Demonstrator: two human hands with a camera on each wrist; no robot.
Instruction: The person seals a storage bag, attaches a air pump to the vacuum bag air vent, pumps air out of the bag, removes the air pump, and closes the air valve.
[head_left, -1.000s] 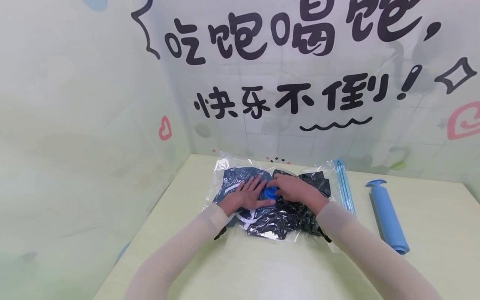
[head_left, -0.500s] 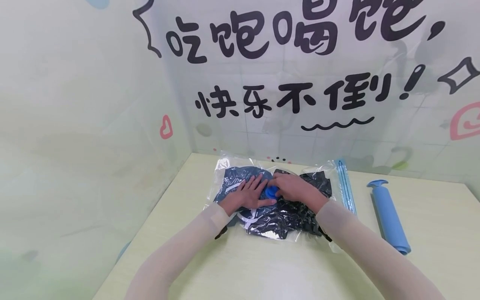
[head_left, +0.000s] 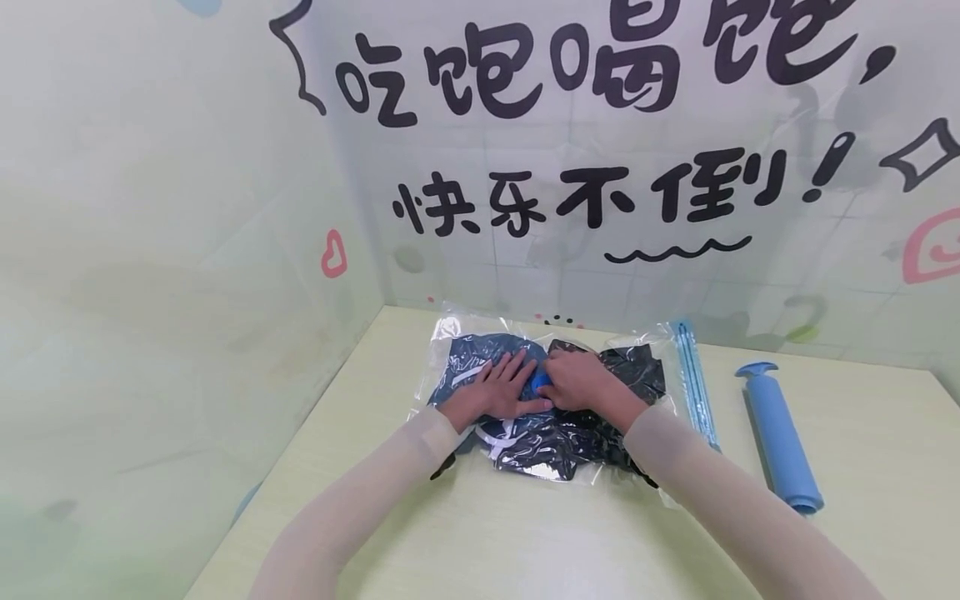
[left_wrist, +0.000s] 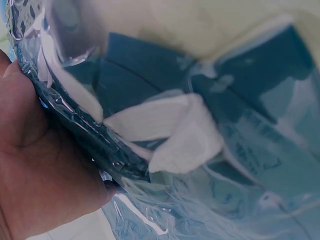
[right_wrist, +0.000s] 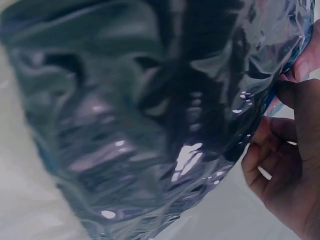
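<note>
A clear plastic vacuum bag (head_left: 450, 333) packed with dark clothes lies on the pale table (head_left: 487, 533). A blue round valve (head_left: 542, 382) sits on top of it, mostly covered by my hands. My left hand (head_left: 498, 385) presses flat on the bag just left of the valve, fingers straight. My right hand (head_left: 577, 379) grips the valve with curled fingers. In the left wrist view my palm (left_wrist: 35, 170) lies against the crinkled bag (left_wrist: 200, 150) with blue and white cloth inside. In the right wrist view curled fingers (right_wrist: 280, 150) sit beside the shiny bag (right_wrist: 140, 115).
A blue hand pump (head_left: 778, 435) lies on the table to the right of the bag. The bag's blue zip strip (head_left: 693, 379) runs along its right edge. Walls covered in printed sheeting close in the back and left.
My right hand has shifted slightly left and now covers more of the blue valve. The left hand stays flat in place.
</note>
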